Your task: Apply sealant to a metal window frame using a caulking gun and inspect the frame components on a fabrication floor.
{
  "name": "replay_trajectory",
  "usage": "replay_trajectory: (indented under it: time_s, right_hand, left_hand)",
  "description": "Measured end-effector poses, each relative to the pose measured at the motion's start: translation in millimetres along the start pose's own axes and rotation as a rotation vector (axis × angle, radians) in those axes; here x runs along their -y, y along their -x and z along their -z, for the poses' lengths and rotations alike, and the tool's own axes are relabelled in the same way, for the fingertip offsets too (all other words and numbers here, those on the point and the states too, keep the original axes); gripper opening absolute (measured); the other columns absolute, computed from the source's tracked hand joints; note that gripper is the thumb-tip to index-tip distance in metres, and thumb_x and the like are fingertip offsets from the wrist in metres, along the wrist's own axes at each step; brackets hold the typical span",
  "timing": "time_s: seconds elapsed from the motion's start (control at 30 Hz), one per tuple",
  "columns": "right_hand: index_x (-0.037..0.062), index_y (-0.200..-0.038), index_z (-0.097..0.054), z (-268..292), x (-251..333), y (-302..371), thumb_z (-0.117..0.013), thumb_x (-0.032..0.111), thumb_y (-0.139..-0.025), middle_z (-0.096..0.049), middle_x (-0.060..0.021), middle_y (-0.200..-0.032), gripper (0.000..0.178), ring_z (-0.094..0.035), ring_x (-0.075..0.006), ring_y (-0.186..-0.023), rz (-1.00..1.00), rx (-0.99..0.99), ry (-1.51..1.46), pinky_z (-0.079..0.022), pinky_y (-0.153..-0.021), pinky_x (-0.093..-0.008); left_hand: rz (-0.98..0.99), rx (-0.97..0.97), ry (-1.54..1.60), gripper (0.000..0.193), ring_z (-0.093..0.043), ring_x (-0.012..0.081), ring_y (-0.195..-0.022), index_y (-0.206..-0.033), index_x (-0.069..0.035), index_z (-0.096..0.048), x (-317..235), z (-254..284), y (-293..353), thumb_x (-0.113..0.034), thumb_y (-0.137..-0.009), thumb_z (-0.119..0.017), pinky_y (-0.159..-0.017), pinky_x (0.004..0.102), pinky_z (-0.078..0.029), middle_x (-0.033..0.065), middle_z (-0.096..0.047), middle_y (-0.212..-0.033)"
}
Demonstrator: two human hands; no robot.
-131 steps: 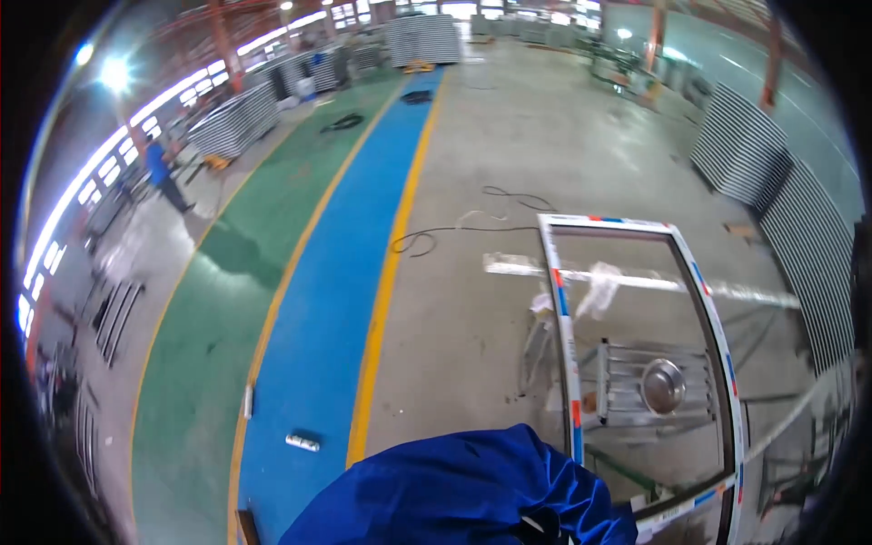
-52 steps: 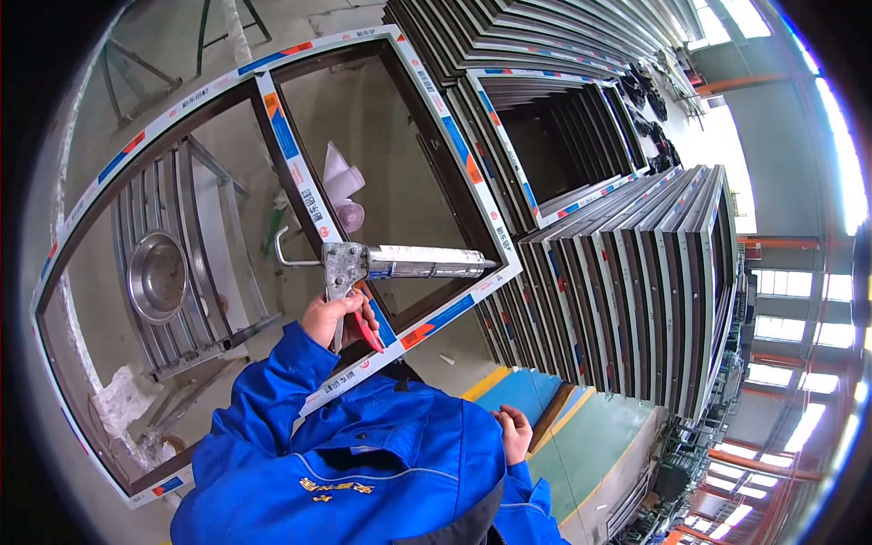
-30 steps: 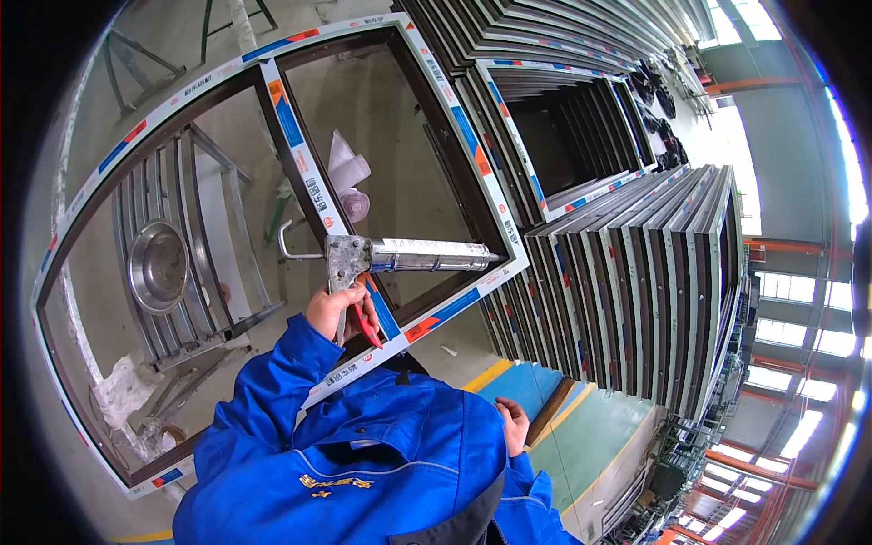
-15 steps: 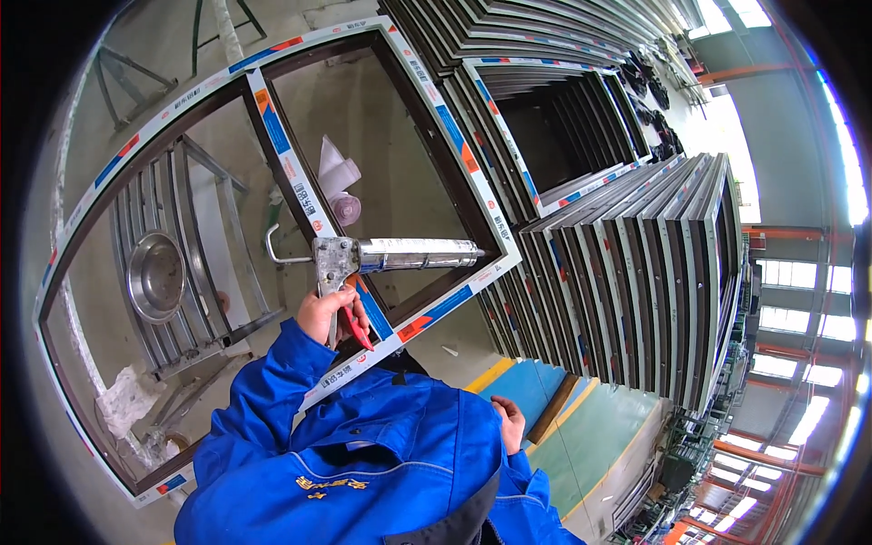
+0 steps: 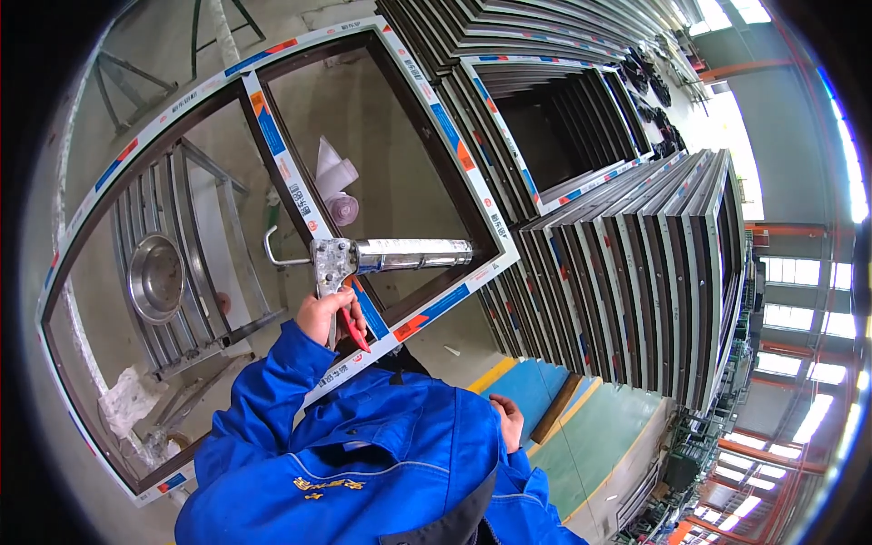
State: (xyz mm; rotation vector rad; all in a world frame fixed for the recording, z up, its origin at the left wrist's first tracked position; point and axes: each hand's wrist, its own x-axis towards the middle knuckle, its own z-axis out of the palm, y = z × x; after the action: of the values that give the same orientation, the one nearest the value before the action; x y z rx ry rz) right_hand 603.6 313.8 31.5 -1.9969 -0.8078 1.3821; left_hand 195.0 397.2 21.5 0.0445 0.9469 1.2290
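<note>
My left hand (image 5: 329, 318) is closed round the grip of a silver caulking gun (image 5: 400, 254) with a red trigger. The gun lies level above a large window frame (image 5: 292, 186), its barrel pointing right, near the frame's right-hand corner. A bent metal rod sticks out behind its body. The frame has dark inner edges, white, blue and orange protective tape, and a bar across the middle. My right hand (image 5: 509, 423) hangs low beside my blue jacket, fingers curled in, with nothing seen in them.
Stacked window frames (image 5: 627, 291) stand at the right, with more (image 5: 536, 27) behind. Through the frame show a slatted metal rack (image 5: 195, 236), a steel bowl (image 5: 156, 277) and rolls of pale film (image 5: 343, 209). A dark brown bar (image 5: 556, 409) lies near my right hand.
The caulking gun has shifted very slightly left, its front end drawing away from the frame's right corner. My left hand keeps its grip; my right hand stays nearly still.
</note>
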Motion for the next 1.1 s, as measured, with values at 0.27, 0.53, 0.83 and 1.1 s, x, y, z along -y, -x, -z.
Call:
replay_trajectory:
  time_s: [0.27, 0.53, 0.83, 1.1]
  right_hand:
    - [-0.0041, -0.109, -0.062, -2.3, -0.7, -7.6, -0.062, 0.009, -0.089, -0.067, -0.0095, -0.092, 0.023, -0.062, -0.014, -0.081, -0.006, 0.019, -0.005, -0.05, -0.074, -0.0248]
    - [-0.0069, -0.108, -0.057, -7.9, 3.3, -20.5, -0.059, 0.006, -0.089, -0.069, -0.0147, -0.091, 0.023, -0.066, -0.0175, -0.082, -0.003, 0.041, -0.027, -0.053, -0.074, -0.025]
    - [-0.0061, -0.107, -0.058, -10.6, 25.1, -49.3, -0.06, 0.008, -0.089, -0.068, -0.0147, -0.09, 0.023, -0.063, -0.0156, -0.073, -0.023, 0.127, -0.095, -0.051, -0.065, -0.0241]
    - [-0.0024, -0.107, -0.056, 7.8, 15.8, -107.8, -0.058, 0.008, -0.087, -0.064, -0.0165, -0.081, 0.022, -0.059, -0.0198, -0.062, 0.011, 0.31, -0.338, -0.05, -0.056, -0.0298]
  left_hand:
    - [-0.024, -0.021, -0.069, 0.016, -0.061, 0.0247, -0.057, -0.09, -0.001, -0.052, -8.0, -3.9, 13.6, -0.017, -0.086, -0.053, -0.053, 0.0393, -0.055, 0.0114, -0.059, -0.07]
    - [-0.119, -0.02, -0.272, 0.021, -0.063, 0.0232, -0.06, -0.086, 0.001, -0.056, -22.3, -19.4, 25.7, -0.02, -0.086, -0.054, -0.054, 0.0358, -0.053, 0.0111, -0.06, -0.07]
    - [-0.281, 0.092, -0.609, 0.016, -0.064, 0.0193, -0.072, -0.091, 0.004, -0.059, -63.7, -81.4, 47.1, -0.009, -0.081, -0.061, -0.064, 0.0327, -0.053, 0.0112, -0.064, -0.08]
    - [-0.34, -0.018, -0.656, 0.025, -0.066, 0.0219, -0.086, -0.099, 0.001, -0.061, -98.0, -119.5, 93.7, -0.011, -0.078, -0.061, -0.076, 0.0347, -0.054, 0.011, -0.066, -0.086]
